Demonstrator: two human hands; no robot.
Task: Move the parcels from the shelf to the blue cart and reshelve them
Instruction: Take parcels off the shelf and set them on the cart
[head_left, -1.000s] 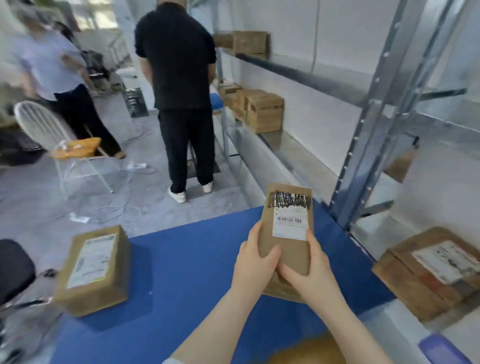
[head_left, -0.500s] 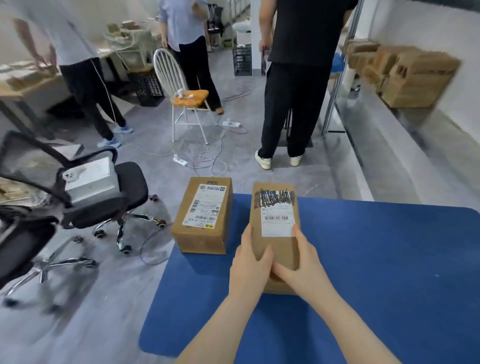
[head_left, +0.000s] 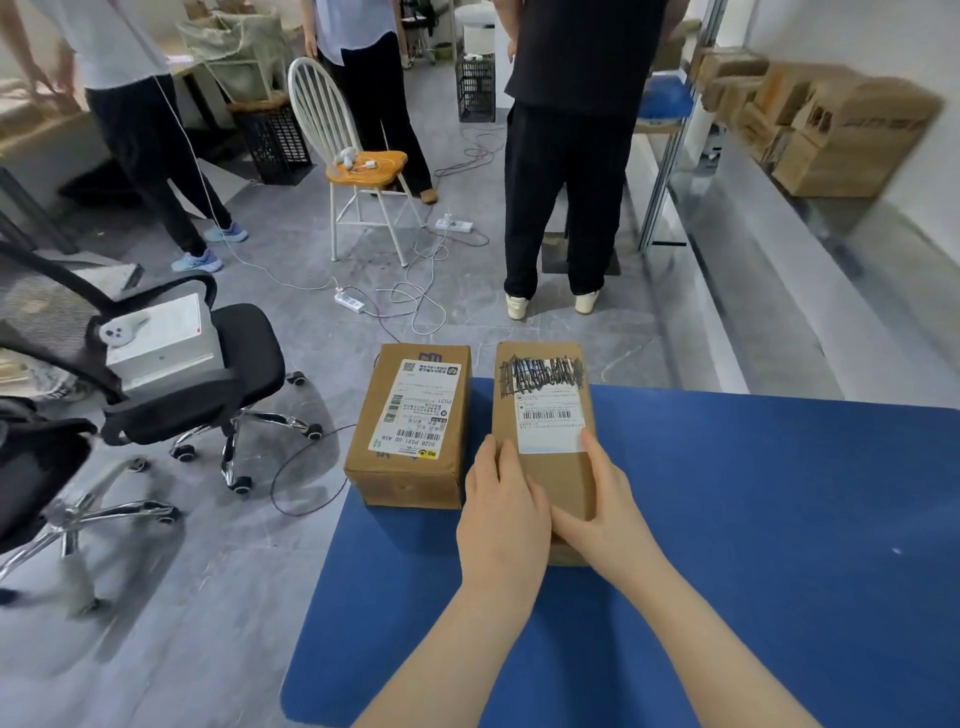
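On blue cart (head_left: 727, 519), both hands grip parcel (head_left: 540, 467), lengthwise away.

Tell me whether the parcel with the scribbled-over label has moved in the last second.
Yes: the held parcel went left across the blue cart, ending beside the other parcel.

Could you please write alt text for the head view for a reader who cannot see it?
A person's left hand and right hand hold a brown parcel with a scribbled-over label at the far edge of the blue cart, beside a second parcel. Three people stand beyond; boxes sit on a shelf.
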